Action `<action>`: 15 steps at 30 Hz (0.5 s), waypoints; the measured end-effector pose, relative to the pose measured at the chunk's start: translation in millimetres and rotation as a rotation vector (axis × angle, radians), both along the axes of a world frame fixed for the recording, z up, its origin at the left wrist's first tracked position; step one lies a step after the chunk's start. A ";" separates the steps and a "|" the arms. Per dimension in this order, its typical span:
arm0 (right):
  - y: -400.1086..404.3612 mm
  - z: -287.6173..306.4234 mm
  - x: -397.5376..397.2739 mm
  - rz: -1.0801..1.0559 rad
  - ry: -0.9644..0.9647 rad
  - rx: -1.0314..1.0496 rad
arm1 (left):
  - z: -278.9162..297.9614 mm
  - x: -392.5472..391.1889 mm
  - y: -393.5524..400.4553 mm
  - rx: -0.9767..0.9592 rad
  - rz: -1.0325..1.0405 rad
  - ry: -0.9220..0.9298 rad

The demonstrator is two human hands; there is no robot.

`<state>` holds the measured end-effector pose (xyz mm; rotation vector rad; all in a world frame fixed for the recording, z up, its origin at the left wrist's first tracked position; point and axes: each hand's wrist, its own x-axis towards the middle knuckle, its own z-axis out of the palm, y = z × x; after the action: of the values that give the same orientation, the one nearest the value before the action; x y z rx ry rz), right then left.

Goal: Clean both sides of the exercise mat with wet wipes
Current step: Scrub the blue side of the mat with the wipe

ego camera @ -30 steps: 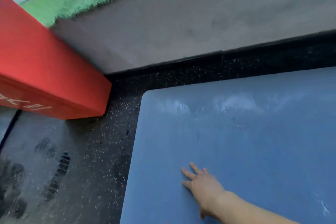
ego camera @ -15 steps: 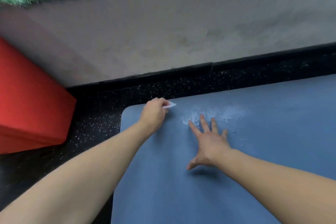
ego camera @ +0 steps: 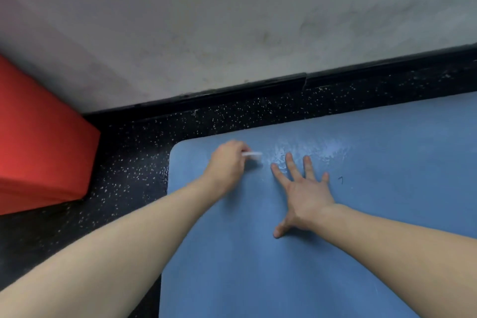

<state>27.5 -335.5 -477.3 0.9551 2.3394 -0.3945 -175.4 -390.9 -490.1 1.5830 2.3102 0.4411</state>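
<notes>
A: While the left hand [ego camera: 228, 160] pinches a small white wet wipe [ego camera: 252, 155] in curled fingers near the upper-left corner of the flat blue foam exercise mat [ego camera: 258, 266], the right hand [ego camera: 304, 196] lies spread, fingers straight, palm down on the mat just right of it. Holds nothing.

B: Mat position?

A: Flat on the black speckled rubber floor [ego camera: 134, 168], filling centre and lower right of frame, far edge near the black skirting under the grey concrete wall [ego camera: 232, 33]. Pale whitish smear [ego camera: 309, 150] on the mat just above the right fingertips [ego camera: 289, 159], right of the wipe.

B: Risks from here?

A: Judgement only. One: the wipe looks bunched small, with little of it showing past the fingers. A narrow contact patch may push the residue about rather than lift it, leaving streaks. Two: a light mat can creep or ruck at the corner if the stroke pulls toward the edge; the pressing right hand seems placed to prevent that, so lifting it early is the likely cause. Three: the smear sits touching the right fingertips, so they could drag it onto clean areas.

B: Anything else nearby?

A: Red padded block [ego camera: 44, 150] at left of frame, well apart from the mat. A small dark mark [ego camera: 341, 179] sits right of the right hand; cannot tell if it is dirt or a nick. Underside unseen.
</notes>
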 end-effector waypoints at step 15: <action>1.4 -1.5 2.8 0.024 0.007 0.003 | -30.3 -3.6 -0.1 0.149 0.159 0.130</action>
<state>30.3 -334.1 -478.9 0.9273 2.3560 -0.3850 -179.0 -391.0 -520.4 1.5413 2.5670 0.5757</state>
